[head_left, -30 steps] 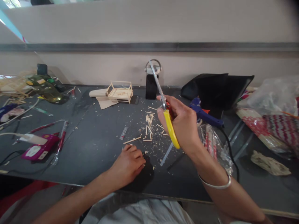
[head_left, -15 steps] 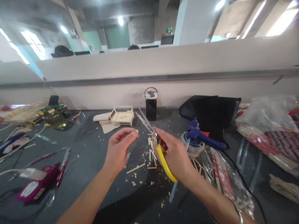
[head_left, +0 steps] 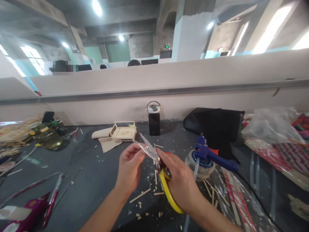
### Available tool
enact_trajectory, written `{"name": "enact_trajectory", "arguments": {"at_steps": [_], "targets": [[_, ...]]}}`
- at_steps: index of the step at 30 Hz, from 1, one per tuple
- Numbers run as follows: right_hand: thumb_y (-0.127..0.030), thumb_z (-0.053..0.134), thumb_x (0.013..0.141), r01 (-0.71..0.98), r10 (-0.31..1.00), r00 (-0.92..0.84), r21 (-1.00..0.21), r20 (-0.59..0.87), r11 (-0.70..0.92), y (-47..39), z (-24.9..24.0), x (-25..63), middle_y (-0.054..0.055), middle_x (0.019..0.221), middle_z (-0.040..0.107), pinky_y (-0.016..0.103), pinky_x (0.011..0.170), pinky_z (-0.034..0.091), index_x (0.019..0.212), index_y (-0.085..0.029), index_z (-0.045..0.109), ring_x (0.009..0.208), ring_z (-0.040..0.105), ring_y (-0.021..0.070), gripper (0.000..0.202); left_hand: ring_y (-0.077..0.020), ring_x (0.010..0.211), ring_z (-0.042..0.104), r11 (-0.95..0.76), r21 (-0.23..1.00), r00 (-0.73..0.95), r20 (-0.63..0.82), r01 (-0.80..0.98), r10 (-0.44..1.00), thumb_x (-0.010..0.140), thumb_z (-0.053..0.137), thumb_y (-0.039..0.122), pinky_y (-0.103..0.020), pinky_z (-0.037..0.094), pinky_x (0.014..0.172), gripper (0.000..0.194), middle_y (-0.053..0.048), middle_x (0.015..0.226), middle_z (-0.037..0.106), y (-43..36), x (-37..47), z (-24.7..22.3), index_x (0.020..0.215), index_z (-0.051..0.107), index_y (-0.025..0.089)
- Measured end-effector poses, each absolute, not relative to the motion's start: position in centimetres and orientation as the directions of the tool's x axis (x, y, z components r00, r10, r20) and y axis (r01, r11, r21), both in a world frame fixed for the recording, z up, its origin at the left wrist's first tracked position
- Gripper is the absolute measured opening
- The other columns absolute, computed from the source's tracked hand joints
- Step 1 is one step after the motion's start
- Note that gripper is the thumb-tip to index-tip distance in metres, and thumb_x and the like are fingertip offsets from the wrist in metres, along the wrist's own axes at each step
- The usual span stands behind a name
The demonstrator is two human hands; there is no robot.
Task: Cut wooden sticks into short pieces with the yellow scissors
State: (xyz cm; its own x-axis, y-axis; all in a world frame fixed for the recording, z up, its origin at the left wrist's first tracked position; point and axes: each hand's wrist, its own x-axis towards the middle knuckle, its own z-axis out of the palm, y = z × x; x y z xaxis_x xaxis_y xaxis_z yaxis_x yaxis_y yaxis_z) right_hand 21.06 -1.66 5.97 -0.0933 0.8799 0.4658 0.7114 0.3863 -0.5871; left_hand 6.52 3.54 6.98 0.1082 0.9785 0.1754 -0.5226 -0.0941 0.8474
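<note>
My right hand (head_left: 181, 180) is closed round the yellow handles of a pair of scissors (head_left: 167, 193), whose two blades are parted and point up and to the left. At the blades, my left hand (head_left: 130, 166) pinches something small, mostly hidden by its fingers. A tiny pale wood bit shows between the blades. Below both hands, short wooden sticks (head_left: 140, 195) and cut bits lie scattered on the dark table. Behind my left hand stands a small wooden frame model (head_left: 123, 132), beside a pale sheet of material (head_left: 107, 144).
A phone (head_left: 154, 124) leans upright at the back. To the right, a blue glue gun (head_left: 214, 154) rests on a round jar (head_left: 201, 169), with plastic-wrapped sticks and a black bag (head_left: 214, 124) nearby. A purple glue gun (head_left: 29, 212) and a glass jar (head_left: 48, 138) are at left.
My hands have come closer together, and the scissor blades have opened and now reach my left fingertips. The camera view has tilted upward.
</note>
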Motion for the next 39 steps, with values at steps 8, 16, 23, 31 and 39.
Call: {"name": "enact_trajectory", "arguments": {"at_steps": [8,16,23,31,39], "targets": [[0.003,0.048,0.07,0.694,0.891,-0.091,-0.613,0.445,0.377,-1.7,5.9,20.9,0.011,0.1,0.067,0.046,0.079,0.055,0.136,-0.019,0.052,0.091,0.063,0.0287,0.07,-0.014,0.068,0.063,-0.056,0.853,0.106,0.129,-0.519,0.986,0.072,0.077,0.025,-0.027,0.051,0.072,0.008,0.0,0.072,0.07,3.4,7.0,6.3,0.076,0.072,0.021],[0.002,0.046,0.069,0.69,0.904,-0.098,-0.626,0.417,0.363,-1.9,5.7,20.8,0.011,0.09,0.066,0.042,0.075,0.055,0.13,-0.014,0.056,0.082,0.063,0.0252,0.063,-0.0125,0.066,0.062,-0.039,0.841,0.097,0.109,-0.54,0.989,0.07,0.077,0.023,-0.025,0.05,0.07,0.007,0.0,0.072,0.07,3.3,7.2,6.4,0.075,0.073,0.019],[-0.001,0.048,0.073,0.674,0.901,-0.081,-0.642,0.427,0.365,-1.5,4.7,20.8,0.007,0.085,0.068,0.033,0.069,0.056,0.129,-0.017,0.056,0.07,0.064,0.0205,0.058,-0.0112,0.063,0.058,-0.041,0.834,0.102,0.115,-0.551,0.988,0.074,0.074,0.022,-0.024,0.049,0.068,0.006,0.001,0.069,0.067,3.2,7.5,6.4,0.073,0.07,0.018],[-0.006,0.049,0.081,0.596,0.883,0.014,-0.713,0.469,0.37,-1.4,4.9,21.2,0.003,0.079,0.067,0.031,0.075,0.055,0.121,-0.019,0.061,0.073,0.066,0.0192,0.043,-0.0086,0.063,0.054,-0.007,0.844,0.154,0.106,-0.536,0.982,0.078,0.072,0.023,-0.02,0.045,0.066,0.011,0.002,0.066,0.064,3.3,7.3,6.8,0.069,0.069,0.016],[-0.017,0.057,0.088,0.485,0.805,0.118,-0.741,0.582,0.464,-1.4,5.8,22.0,0.004,0.108,0.069,0.029,0.08,0.054,0.131,-0.025,0.053,0.081,0.066,0.0158,0.044,-0.0096,0.062,0.052,0.059,0.921,0.246,0.041,-0.385,0.968,0.073,0.077,0.028,-0.021,0.042,0.062,0.015,0.001,0.063,0.064,3.0,7.6,6.6,0.068,0.071,0.015]]}}
